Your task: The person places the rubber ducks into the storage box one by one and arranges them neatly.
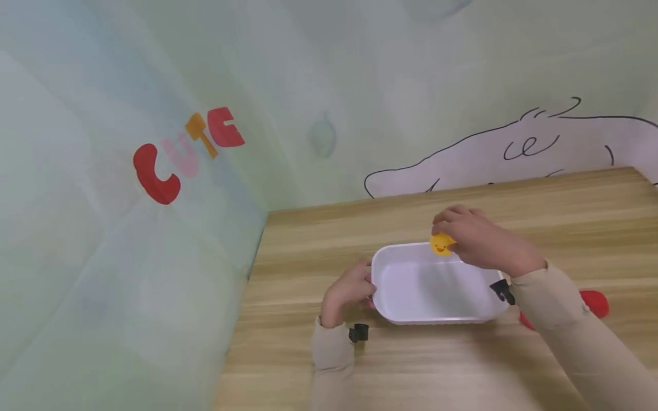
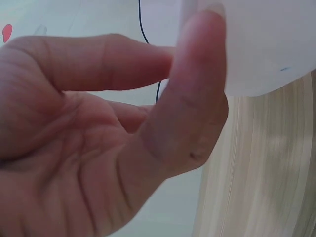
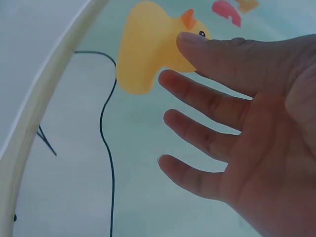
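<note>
A white rectangular plastic basin point(image 1: 426, 294), open at the top, is in the middle of the head view. My left hand point(image 1: 349, 285) pinches its left end; up close in the left wrist view, the thumb and a finger meet at the white wall point(image 2: 266, 44). Over the basin's far right part, my right hand point(image 1: 478, 237) holds a yellow rubber duck point(image 1: 441, 244) by its head. From the right wrist, the duck point(image 3: 143, 47) shows an orange beak and a dark eye, with the thumb across its head and the other fingers spread below.
Partly covered by the right sleeve, a red object point(image 1: 596, 302) lies on the wood-grain table point(image 1: 293, 354) right of the basin. Walls with a printed cloth border the table at the left and back; red, pink and orange letters point(image 1: 156, 174) are on the left one.
</note>
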The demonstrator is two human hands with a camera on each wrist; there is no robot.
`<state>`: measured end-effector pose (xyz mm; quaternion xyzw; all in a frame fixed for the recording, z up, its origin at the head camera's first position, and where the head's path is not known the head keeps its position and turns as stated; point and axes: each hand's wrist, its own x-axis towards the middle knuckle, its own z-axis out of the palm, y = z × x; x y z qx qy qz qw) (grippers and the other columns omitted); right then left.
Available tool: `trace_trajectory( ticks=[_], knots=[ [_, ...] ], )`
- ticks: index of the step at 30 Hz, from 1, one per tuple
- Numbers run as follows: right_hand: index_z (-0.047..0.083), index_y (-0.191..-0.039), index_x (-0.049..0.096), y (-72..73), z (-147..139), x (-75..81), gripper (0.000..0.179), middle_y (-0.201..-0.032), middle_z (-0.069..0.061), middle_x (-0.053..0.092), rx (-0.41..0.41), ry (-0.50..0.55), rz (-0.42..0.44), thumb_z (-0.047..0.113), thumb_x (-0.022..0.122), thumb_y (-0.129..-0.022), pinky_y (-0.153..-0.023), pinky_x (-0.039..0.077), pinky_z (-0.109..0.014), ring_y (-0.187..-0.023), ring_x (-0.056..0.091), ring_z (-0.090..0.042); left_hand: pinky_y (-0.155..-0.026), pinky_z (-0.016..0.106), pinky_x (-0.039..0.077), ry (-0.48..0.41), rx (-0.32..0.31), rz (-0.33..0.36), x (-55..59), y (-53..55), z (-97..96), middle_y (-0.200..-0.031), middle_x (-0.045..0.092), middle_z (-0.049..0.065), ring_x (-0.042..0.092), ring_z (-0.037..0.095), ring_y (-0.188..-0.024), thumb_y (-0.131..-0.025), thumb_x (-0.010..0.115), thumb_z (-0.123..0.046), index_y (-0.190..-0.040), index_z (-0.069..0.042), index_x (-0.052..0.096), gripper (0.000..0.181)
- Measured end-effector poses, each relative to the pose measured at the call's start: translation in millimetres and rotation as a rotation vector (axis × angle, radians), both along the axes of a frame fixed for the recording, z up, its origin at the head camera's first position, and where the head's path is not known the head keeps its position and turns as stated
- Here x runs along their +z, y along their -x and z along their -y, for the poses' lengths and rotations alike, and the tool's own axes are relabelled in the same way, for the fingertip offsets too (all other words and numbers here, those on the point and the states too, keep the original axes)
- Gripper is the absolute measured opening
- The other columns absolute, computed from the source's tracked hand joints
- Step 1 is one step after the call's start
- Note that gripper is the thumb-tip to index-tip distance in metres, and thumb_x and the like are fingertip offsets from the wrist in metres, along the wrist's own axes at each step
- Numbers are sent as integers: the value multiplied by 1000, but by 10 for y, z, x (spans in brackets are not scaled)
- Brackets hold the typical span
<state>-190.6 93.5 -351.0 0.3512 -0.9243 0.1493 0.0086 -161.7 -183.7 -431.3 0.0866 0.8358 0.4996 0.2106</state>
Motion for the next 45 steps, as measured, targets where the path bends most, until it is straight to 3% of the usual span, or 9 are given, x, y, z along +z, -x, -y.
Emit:
trace_trajectory(
  ticks=[6, 13, 19, 27, 38, 45],
  knots=[
    [1, -108, 73, 111, 260, -74, 32, -121, -16, 64, 55, 12, 36, -12, 75, -80, -102, 42, -64, -119, 51, -41, -58, 44, 64, 33, -4, 13, 16, 18, 0, -80, 63, 25, 61, 21, -53, -80, 52, 20, -141, 16, 36, 63],
    [6, -102, 72, 236, 514, -328, 34, -119, -17, 63, 105, 11, 55, -16, 74, -77, -99, 42, -68, -117, 51, -41, -56, 41, 64, 30, 6, 16, 26, 30, 1, -74, 59, 13, 59, 19, -53, -80, 53, 19, -139, 15, 39, 61],
    [12, -98, 73, 267, 723, -608, 37, -128, -21, 58, 127, -47, 93, -16, 74, -75, -103, 35, -76, -130, 40, -49, -56, 41, 64, 16, -3, 21, 41, 27, 6, -80, 63, 24, 59, 19, -52, -81, 54, 18, -139, 14, 38, 61],
    [10, -98, 72, 232, 923, -852, 33, -137, -28, 50, 149, -125, 52, -14, 74, -75, -104, 33, -79, -136, 31, -59, -61, 50, 64, -5, 9, 35, 49, 11, 11, -88, 65, 30, 60, 22, -55, -82, 55, 19, -138, 13, 38, 59],
    [6, -105, 70, 215, 867, -895, 35, -141, -30, 46, 110, -138, 58, -12, 75, -76, -105, 30, -79, -138, 28, -59, -64, 49, 64, -25, 6, 54, 26, 22, -33, -93, 65, 30, 63, 25, -60, -84, 54, 16, -138, 12, 38, 57],
    [9, -113, 67, 152, 743, -743, 46, -143, -27, 44, 87, -116, 65, -16, 72, -75, -106, 31, -78, -139, 26, -57, -61, 46, 64, -36, -1, 46, 13, 9, 22, -85, 64, 28, 62, 23, -57, -82, 52, 16, -139, 13, 36, 59]
  ],
)
